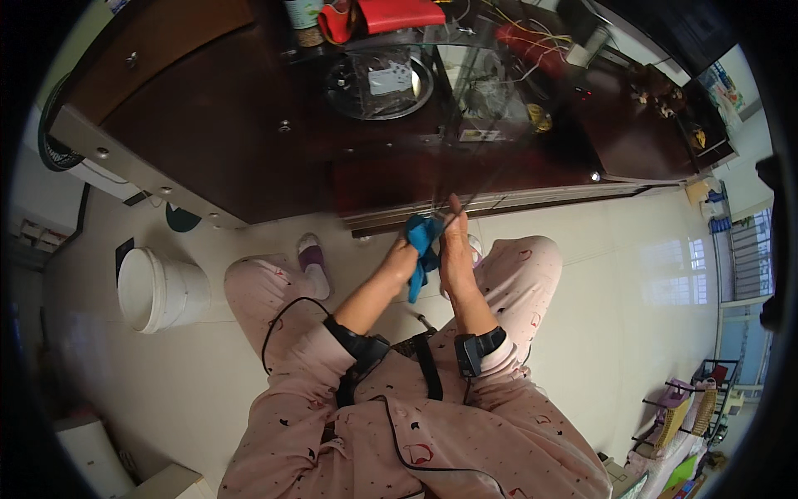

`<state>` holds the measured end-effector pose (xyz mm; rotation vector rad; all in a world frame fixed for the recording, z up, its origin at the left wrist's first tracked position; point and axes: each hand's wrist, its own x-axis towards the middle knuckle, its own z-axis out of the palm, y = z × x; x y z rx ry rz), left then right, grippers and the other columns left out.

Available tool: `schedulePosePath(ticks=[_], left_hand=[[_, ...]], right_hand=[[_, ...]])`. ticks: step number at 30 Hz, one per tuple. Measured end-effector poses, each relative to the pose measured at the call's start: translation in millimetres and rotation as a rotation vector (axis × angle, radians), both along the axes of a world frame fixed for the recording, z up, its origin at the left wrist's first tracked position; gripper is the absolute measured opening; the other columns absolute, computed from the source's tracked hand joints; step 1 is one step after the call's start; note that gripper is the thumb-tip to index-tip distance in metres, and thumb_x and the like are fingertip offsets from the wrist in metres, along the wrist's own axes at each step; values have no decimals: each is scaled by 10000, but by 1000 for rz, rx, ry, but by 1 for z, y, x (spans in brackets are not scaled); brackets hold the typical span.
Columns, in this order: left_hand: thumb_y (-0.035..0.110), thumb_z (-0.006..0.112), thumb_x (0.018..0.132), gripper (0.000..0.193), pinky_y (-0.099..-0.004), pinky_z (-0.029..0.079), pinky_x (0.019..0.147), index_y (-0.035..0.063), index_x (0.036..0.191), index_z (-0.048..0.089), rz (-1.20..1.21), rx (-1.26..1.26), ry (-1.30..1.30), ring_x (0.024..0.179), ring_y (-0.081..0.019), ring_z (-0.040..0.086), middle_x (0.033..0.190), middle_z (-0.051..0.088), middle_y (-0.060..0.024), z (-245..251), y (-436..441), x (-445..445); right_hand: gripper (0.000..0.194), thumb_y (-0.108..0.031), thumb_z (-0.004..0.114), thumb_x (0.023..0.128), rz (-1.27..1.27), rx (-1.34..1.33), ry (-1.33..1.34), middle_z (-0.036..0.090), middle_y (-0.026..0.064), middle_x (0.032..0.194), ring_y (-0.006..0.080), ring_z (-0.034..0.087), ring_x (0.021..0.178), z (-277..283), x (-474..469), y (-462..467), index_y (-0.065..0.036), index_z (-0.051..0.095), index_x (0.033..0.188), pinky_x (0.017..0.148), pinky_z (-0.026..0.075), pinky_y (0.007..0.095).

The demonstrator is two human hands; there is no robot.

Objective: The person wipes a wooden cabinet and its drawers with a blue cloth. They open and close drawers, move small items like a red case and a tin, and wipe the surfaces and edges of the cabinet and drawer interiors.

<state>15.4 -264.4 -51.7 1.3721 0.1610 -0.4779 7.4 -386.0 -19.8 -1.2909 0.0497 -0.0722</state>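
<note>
My left hand [400, 261] grips a bunched blue cloth [421, 236] just in front of the dark wooden cabinet [262, 137]. Close beside the cloth is my right hand [457, 252], its fingers stretched towards the cabinet. It appears to rest against a thin glass pane [464, 125], seen nearly edge-on and running back over the cabinet. The hands' exact contact with the pane is hard to make out. Behind them, a round metal tray [427, 93] bears a plastic-wrapped packet [368, 84] with a white label.
A white plastic bucket [163, 290] stands on the tiled floor to the left. Red items [402, 15], a jar [305, 25] and loose cables [536, 37] crowd the cabinet's back. A clothes-laden rack [679, 411] is at the lower right. My knees flank my hands.
</note>
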Motion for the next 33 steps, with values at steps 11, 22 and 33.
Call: schedulePosePath(ticks=[11,22,33], left_hand=[[319,550,1028,451,-271,518,709,93,1405,448,199,-118,-162,842,-117,585,1042,588,-26,35,95,-55],[177,625,946,188,-271,488,613,-2,907,666,122,565,-495,656,-101,612,741,669,-38,106,174,67],[202,565,978,224,-280,469,526,6,964,674,153,763,-236,548,-106,580,722,663,-39,42,187,134]], right_hand=[[852,-421,725,913,479,-55,316,411,213,1485,319,412,1364,7,-9,60,-91,268,1552,1091,392,406],[496,-341,597,977,301,538,362,638,197,1149,314,706,924,-5,1,-5,19,501,1305,666,659,413],[618,-394,662,934,346,440,491,641,215,1137,367,684,1040,3,67,31,56,505,1328,767,636,447]])
